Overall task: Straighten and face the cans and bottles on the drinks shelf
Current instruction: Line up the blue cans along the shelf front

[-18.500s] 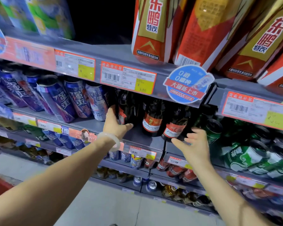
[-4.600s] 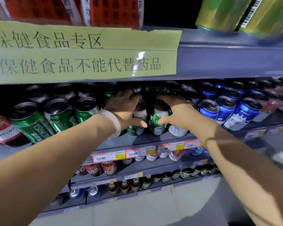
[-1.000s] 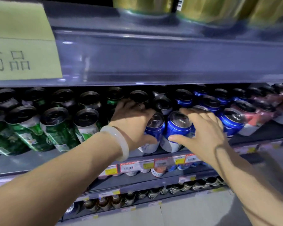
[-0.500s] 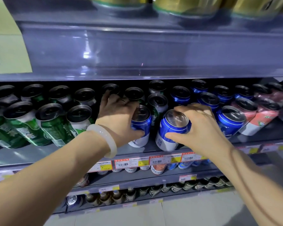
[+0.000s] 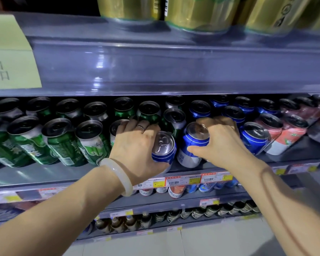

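Note:
Two blue-and-white cans stand at the front of the grey drinks shelf (image 5: 44, 174). My left hand (image 5: 137, 148), with a pale bangle on the wrist, wraps the left blue can (image 5: 164, 146). My right hand (image 5: 220, 141) grips the right blue can (image 5: 192, 145) from its right side. Both cans lean slightly toward me with their silver tops showing. Green cans (image 5: 63, 143) fill the rows to the left. More blue cans (image 5: 253, 137) and red-and-white cans (image 5: 284, 139) sit to the right.
The shelf above has a deep grey front lip (image 5: 155, 71) with a pale green paper sign (image 5: 7, 52) and gold cans (image 5: 201, 13) on top. Price tags (image 5: 183, 181) line the shelf edge. Lower shelves hold more cans and small bottles (image 5: 174, 217). Light floor tiles lie below.
Both hands stay on the two blue cans. The left can has come forward and closer to the right can, and the view has shifted slightly left.

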A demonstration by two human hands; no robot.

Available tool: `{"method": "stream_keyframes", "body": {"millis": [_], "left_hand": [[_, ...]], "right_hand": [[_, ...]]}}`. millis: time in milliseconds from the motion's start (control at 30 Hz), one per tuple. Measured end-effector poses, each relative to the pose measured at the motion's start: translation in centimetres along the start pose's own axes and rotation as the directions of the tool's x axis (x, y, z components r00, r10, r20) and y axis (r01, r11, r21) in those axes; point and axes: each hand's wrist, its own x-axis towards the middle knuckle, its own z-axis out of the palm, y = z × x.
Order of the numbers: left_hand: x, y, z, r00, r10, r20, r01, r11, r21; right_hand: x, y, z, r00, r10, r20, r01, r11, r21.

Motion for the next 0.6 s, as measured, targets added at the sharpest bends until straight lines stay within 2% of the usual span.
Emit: {"method": "stream_keyframes", "body": {"millis": [67,167,267,367,467,600], "left_hand": [[-0.8,-0.3,-0.2,1.0,0.018,0.012,-0.017,0.999,-0.049],[-1.9,-0.8,-0.9,0.998,-0.012,0.056,0.025,0.971,-0.237],[-3.0,-1.0,-1.6,0.997,-0.057,0.044,0.069,0.936,-0.345],[-4.4,-1.6,-1.6,0.999,-0.034,-0.003,0.031,0.932,-0.361],[-5.6,-2.2,-1.4,1.0,-0.03,-0.007,0.025,0.924,-0.38],[-6.0,-2.6,-1.4,0.999,-0.049,0.018,0.052,0.919,-0.391]], "right_hand": [[0.9,-0.2,-0.3,0.997,0.021,0.069,-0.023,0.999,0.022],[2.5,-1.5,-1.1,0.994,0.025,0.102,-0.045,0.978,0.205],[4.3,-3.6,-0.8,0.989,0.033,0.144,-0.032,0.999,-0.015],[5.4,-5.3,0.2,0.98,0.067,0.189,-0.039,0.988,-0.148],[5.5,-5.7,-0.1,0.986,0.081,0.147,-0.06,0.988,-0.142],[4.2,-6.8,-0.6,0.971,0.032,0.238,-0.006,0.994,-0.112]]}}
